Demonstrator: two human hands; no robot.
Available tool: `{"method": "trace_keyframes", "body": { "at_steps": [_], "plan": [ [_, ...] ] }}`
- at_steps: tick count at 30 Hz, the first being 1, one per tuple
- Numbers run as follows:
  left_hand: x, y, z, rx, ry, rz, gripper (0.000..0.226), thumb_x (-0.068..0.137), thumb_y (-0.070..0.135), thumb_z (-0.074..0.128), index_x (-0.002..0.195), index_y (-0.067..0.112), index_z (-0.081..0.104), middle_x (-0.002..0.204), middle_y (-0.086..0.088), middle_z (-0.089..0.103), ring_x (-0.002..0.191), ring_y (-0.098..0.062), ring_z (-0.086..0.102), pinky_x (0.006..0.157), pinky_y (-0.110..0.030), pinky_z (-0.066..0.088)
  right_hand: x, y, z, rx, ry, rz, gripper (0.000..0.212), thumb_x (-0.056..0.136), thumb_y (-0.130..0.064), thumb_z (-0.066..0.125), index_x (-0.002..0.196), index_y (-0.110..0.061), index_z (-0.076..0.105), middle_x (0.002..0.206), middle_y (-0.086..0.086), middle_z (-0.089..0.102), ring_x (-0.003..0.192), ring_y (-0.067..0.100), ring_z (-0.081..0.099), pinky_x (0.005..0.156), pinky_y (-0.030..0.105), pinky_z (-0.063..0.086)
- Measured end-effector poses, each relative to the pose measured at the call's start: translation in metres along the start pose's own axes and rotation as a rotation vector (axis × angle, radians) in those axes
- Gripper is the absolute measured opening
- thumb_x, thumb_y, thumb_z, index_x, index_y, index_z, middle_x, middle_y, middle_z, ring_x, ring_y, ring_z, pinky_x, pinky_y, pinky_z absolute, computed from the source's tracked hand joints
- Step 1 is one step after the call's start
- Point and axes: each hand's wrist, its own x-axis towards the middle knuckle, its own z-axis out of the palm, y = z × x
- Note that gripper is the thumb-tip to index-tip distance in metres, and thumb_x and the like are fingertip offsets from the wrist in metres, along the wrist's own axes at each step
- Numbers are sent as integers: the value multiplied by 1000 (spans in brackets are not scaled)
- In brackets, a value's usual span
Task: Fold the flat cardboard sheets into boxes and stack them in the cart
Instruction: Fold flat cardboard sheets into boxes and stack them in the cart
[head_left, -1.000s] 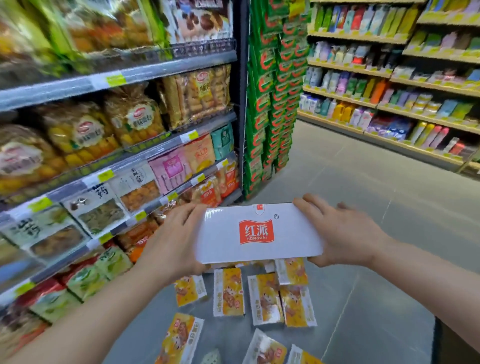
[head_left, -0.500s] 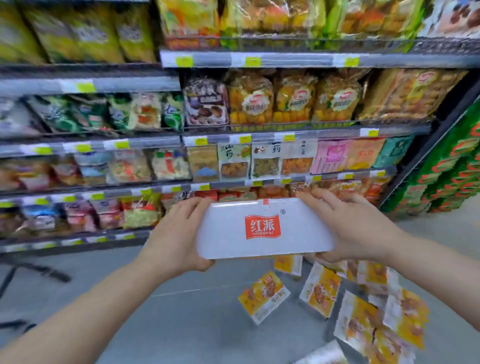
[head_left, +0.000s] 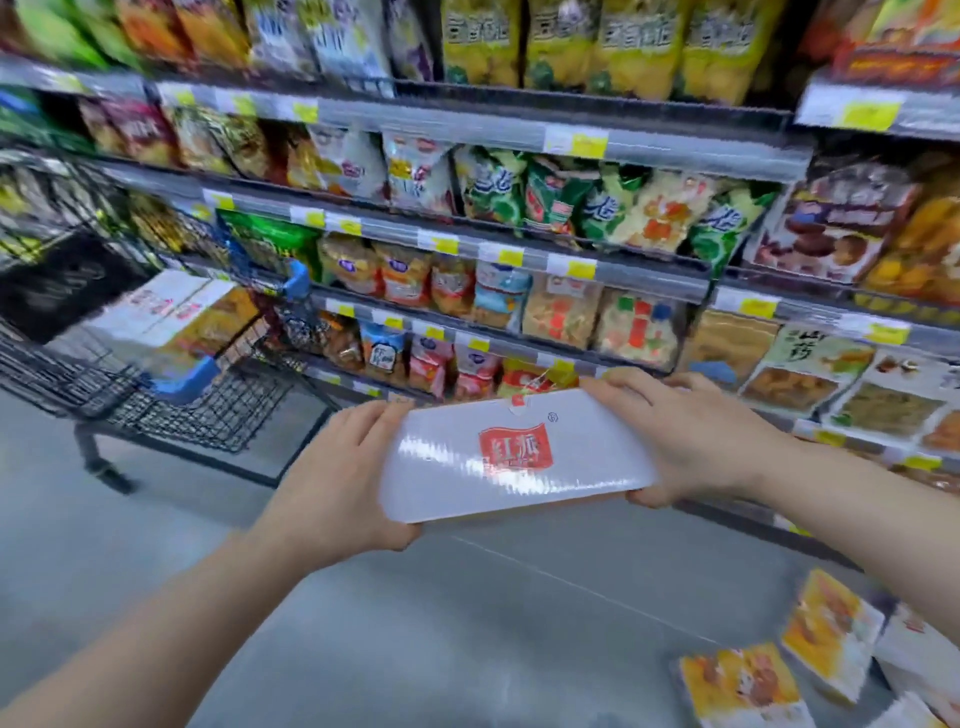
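A: Where is the box?

B: The white folded box (head_left: 519, 457) is held up in front of the person, above the grey floor (head_left: 467, 623), level with the lowest snack shelf (head_left: 519, 353). It has a red logo on its glossy top face.

A: And the hands?

B: The left hand (head_left: 337, 493) has its grip closed on the box's left end, thumb on top and fingers wrapped underneath. The right hand (head_left: 685, 436) has its grip closed on the right end, fingers over the far edge and the thumb at the near corner. The box tilts slightly, its left end lower.

A: Is the cart in sight?

B: Yes, the black wire cart (head_left: 171, 395) stands to the left, well apart from the box. Inside it lie white boxes (head_left: 161, 312) with red marks, one with an orange printed side; the view is blurred there, so I cannot count them.

A: Anything on the floor?

B: Flat cardboard sheets (head_left: 743, 686), printed orange and yellow with white edges, lie at lower right, near the foot of the shelving. They overlap loosely.
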Motion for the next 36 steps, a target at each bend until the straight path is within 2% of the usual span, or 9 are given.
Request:
{"method": "trace_keyframes", "body": {
  "at_steps": [4, 7, 10, 15, 18, 25, 31, 33, 36],
  "plan": [
    [5, -53, 1, -10, 22, -53, 91, 38, 54, 58, 117, 12, 44, 104, -12, 61, 95, -24, 55, 84, -22, 33, 67, -16, -19, -15, 17, -127, 100, 67, -53, 60, 144, -24, 3, 147, -5, 21, 126, 12, 43, 104, 38, 28],
    [16, -82, -2, -40, 54, -116, 87, 41, 58, 49, 117, 17, 40, 104, -10, 62, 96, -16, 46, 84, -18, 36, 117, -18, -27, -69, 116, -202, 98, 55, -62, 47, 140, -20, 24, 133, 2, 46, 101, 14, 62, 84, 40, 46],
    [39, -112, -6, 43, 63, -201, 89, 41, 62, 44, 115, 12, 44, 101, -9, 64, 89, -27, 63, 82, -27, 46, 173, -13, -32, -15, 106, -299, 105, 51, -71, 33, 144, -24, 18, 142, -4, 35, 117, 13, 54, 95, 39, 38],
    [95, -161, -19, 100, 23, -333, 96, 43, 64, 46, 116, 3, 52, 107, -15, 62, 91, -36, 63, 78, -43, 52, 277, 4, -57, -47, 99, -398, 91, 55, -74, 34, 122, -14, 47, 109, 0, 65, 81, 10, 69, 63, 32, 54],
    [132, -186, -31, 80, -19, -415, 103, 42, 67, 44, 122, 4, 50, 114, -14, 60, 99, -34, 59, 83, -42, 50, 337, 16, -75, -33, 74, -492, 93, 56, -75, 39, 125, -14, 46, 114, 2, 63, 87, 12, 68, 71, 38, 53],
    [177, -237, -39, 63, 77, -501, 92, 45, 68, 46, 118, 12, 39, 105, -15, 63, 86, -35, 61, 77, -42, 51, 439, 18, -111, -36, 7, -575, 96, 55, -74, 37, 125, -12, 51, 113, 3, 63, 86, 12, 69, 72, 36, 52],
    [194, -296, -57, 56, 152, -557, 95, 44, 69, 46, 120, 13, 37, 107, -15, 60, 96, -29, 54, 81, -44, 48, 508, -7, -142, -36, 178, -652, 95, 52, -71, 40, 127, -12, 46, 111, 4, 64, 82, 12, 69, 71, 41, 53],
    [198, -318, -64, 42, 167, -567, 95, 45, 69, 48, 122, 13, 37, 109, -16, 59, 97, -34, 55, 82, -46, 47, 529, -21, -152, -37, 204, -678, 97, 54, -70, 39, 133, -13, 42, 121, 4, 58, 94, 13, 66, 82, 45, 49],
    [202, -362, -71, 56, 171, -565, 94, 47, 69, 48, 121, 14, 35, 110, -17, 58, 94, -38, 57, 82, -46, 47, 567, -45, -163, -44, 116, -658, 102, 63, -68, 53, 146, -24, 12, 147, -7, 25, 128, 10, 39, 109, 39, 22]
  ]
}}
